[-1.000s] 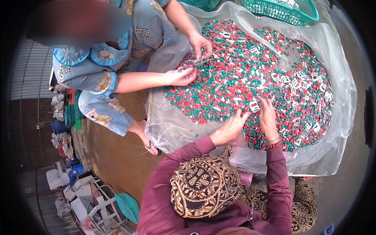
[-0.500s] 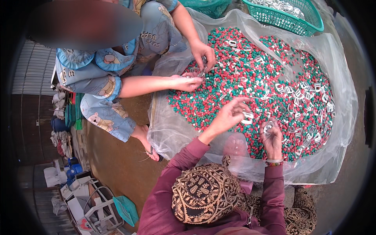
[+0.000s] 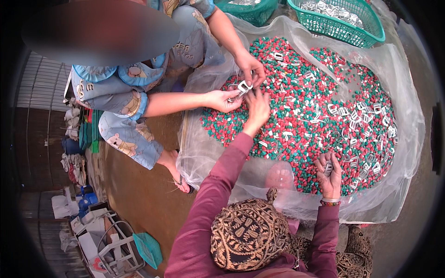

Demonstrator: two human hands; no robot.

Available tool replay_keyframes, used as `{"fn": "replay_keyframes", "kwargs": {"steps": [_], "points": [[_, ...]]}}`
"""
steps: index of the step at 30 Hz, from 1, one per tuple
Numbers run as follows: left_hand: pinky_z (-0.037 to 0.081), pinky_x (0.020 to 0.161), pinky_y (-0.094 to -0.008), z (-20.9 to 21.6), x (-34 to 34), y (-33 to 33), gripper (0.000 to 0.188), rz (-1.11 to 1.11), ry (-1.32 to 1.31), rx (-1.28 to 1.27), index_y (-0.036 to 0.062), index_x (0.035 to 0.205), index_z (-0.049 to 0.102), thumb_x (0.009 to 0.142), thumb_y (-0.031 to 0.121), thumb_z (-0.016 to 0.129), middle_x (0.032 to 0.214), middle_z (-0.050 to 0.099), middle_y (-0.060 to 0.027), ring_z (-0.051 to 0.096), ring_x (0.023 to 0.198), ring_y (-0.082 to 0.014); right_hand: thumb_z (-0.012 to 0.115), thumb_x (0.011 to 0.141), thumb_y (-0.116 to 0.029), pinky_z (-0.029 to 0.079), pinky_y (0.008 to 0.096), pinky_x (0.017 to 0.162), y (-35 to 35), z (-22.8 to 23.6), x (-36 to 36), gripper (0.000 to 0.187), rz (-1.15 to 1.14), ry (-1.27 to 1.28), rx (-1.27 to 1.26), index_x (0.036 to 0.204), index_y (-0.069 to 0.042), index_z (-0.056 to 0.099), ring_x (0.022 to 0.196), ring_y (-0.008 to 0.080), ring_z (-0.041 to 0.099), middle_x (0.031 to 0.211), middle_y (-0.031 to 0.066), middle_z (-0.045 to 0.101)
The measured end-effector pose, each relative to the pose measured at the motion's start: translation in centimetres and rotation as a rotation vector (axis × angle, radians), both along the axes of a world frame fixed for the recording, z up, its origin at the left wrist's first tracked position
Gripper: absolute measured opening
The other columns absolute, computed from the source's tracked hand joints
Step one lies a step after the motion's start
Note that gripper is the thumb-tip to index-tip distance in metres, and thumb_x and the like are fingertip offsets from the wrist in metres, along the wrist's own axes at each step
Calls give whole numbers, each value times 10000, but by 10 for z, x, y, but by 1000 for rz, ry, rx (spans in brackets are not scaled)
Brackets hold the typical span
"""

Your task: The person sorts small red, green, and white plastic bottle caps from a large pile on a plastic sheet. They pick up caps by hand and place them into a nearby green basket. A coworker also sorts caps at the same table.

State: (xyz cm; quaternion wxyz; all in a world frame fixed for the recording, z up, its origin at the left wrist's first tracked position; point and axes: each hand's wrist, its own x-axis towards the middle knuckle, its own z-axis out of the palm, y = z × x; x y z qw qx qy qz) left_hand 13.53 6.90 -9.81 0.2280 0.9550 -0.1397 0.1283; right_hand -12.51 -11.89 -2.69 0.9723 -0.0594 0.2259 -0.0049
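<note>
A pile of small red, green and white pieces lies on a translucent mesh sheet. My left hand reaches over the pile's left side, fingers stretched forward and slightly apart, close beside a co-worker's hands. Between those hands is a pale metal buckle; whether my fingertips touch it I cannot tell. At the pile's front right, my right hand is turned palm up, fingers curled round several metal buckles. More loose buckles are scattered over the pieces, mostly toward the right.
A green basket of metal buckles stands at the back right, with another green basket to its left. The co-worker sits at the left, a sandalled foot beside the sheet. My patterned trouser leg is at the front.
My left hand has moved left and away from me, to beside the co-worker's hands. My right hand has shifted slightly nearer, still with buckles. The co-worker's right-hand fingers have moved slightly rightward.
</note>
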Motion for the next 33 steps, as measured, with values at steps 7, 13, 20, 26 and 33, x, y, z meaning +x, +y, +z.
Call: {"fn": "replay_keyframes", "kwargs": {"steps": [7,13,20,26,33], "points": [[296,1040,-505,0,55,15,398,-127,151,-17,15,1234,478,838,19,429,1279,440,-278,393,1224,-424,505,954,-248,339,187,373,4,5,-7,209,24,50,-92,852,-69,468,615,131,442,739,43,427],[386,884,-437,29,0,10,294,-253,180,-161,64,1160,561,867,73,531,1044,591,-146,526,999,-321,516,948,-251,335,201,374,18,0,-12,210,42,68,-90,844,-72,480,614,133,458,737,46,450],[479,751,-384,85,-65,-14,344,-446,43,-361,21,1187,535,850,46,599,985,596,-142,593,868,-295,483,962,-288,407,222,374,27,6,-7,257,28,41,-25,1014,-39,518,678,191,537,822,91,534],[521,670,-324,128,-96,-47,441,-734,585,-505,39,1270,513,849,90,635,987,624,-125,648,761,-168,305,972,-497,600,374,520,23,8,0,624,63,-41,56,1414,-57,289,1045,377,594,1272,207,511],[426,882,-399,94,-87,-71,323,-829,245,-256,44,1119,594,817,145,646,1016,602,-135,539,1015,-297,467,946,-183,489,249,380,-1,-28,-38,319,-113,-91,77,1231,-40,451,884,293,575,1139,175,524]]}}
